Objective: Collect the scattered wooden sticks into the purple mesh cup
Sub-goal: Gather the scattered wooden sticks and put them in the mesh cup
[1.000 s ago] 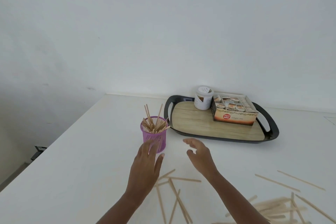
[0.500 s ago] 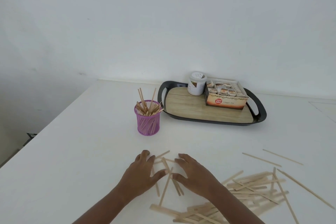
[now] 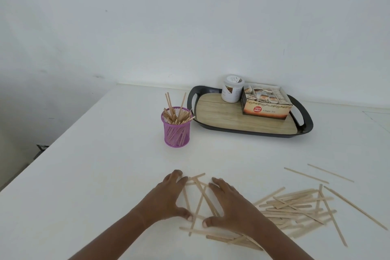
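The purple mesh cup (image 3: pixel 176 131) stands upright on the white table, holding several wooden sticks. Nearer to me, a small bunch of sticks (image 3: pixel 198 198) lies flat between my two hands. My left hand (image 3: pixel 168 197) rests palm down on the bunch's left side, fingers spread. My right hand (image 3: pixel 230 205) lies palm down on its right side, fingers apart. Neither hand has lifted a stick. A bigger heap of sticks (image 3: pixel 295 209) lies to the right, partly hidden under my right forearm.
A black tray (image 3: pixel 305 120) with a wood-look floor sits behind and right of the cup, carrying a white jar (image 3: pixel 232 88) and a ginger tea box (image 3: pixel 266 102). Two loose sticks (image 3: pixel 306 175) lie farther right. The table's left edge (image 3: pixel 63 135) drops off diagonally.
Both hands came back from beside the cup and dropped onto the table, closing in on either side of the small stick bunch. The view tilted down, showing more sticks.
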{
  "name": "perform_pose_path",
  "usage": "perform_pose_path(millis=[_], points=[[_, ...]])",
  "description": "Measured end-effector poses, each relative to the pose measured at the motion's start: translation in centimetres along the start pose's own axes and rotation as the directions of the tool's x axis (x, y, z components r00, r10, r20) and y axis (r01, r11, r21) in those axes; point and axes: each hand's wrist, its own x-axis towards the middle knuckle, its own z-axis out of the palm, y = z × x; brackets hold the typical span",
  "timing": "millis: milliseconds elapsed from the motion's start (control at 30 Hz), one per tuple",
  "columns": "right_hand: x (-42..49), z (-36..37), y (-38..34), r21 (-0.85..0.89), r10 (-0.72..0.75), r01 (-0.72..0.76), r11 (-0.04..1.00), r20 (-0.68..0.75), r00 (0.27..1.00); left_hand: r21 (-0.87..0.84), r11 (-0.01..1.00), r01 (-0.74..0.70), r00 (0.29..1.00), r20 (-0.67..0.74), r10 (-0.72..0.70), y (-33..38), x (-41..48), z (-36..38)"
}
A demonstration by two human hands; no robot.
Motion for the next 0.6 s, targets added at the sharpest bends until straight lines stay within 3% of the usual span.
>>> perform_pose_path(millis=[367, 600], points=[[2.1, -0.4, 0.8, 0.047, 0.015, -0.003, 0.999, -0.248, 0.969, -0.08, 0.997, -0.013, 0.95, -0.311, -0.013, -0.3, 1.7, 0.0], [1.4, -0.3, 1.1, 0.011, -0.01, 0.013, 1.0, -0.257, 0.966, 0.064, 0.996, -0.056, 0.945, -0.319, 0.074, -0.3, 2.0, -0.1]])
